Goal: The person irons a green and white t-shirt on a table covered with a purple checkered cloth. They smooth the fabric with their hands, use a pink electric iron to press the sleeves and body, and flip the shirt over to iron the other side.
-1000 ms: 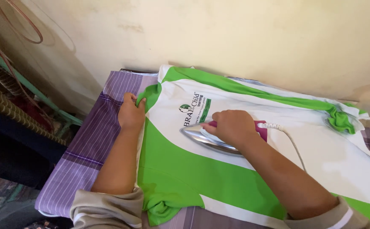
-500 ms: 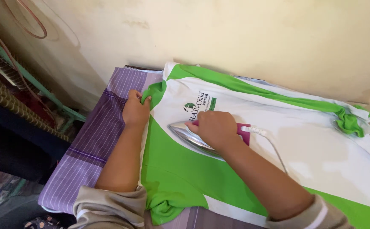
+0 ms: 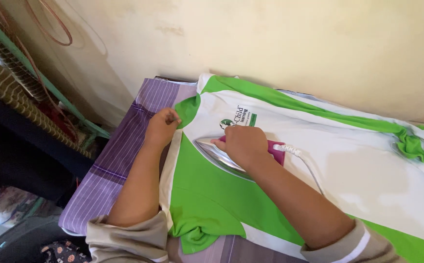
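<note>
A white and green shirt lies spread flat on a surface covered by a purple striped cloth. My right hand grips the pink handle of a silver clothes iron, which rests on the shirt just below a small printed chest logo. The iron's tip points left toward the collar. My left hand presses on the shirt's edge at the green collar, fingers pinching the fabric. A white cord trails from the iron's back end across the shirt.
A cream wall runs along the far edge of the surface. At the left stand a green metal frame and woven items, with dark floor space below. A bunched green sleeve lies at the far right.
The iron and my right hand have slid left along the shirt toward the collar. My left hand stays at the collar edge.
</note>
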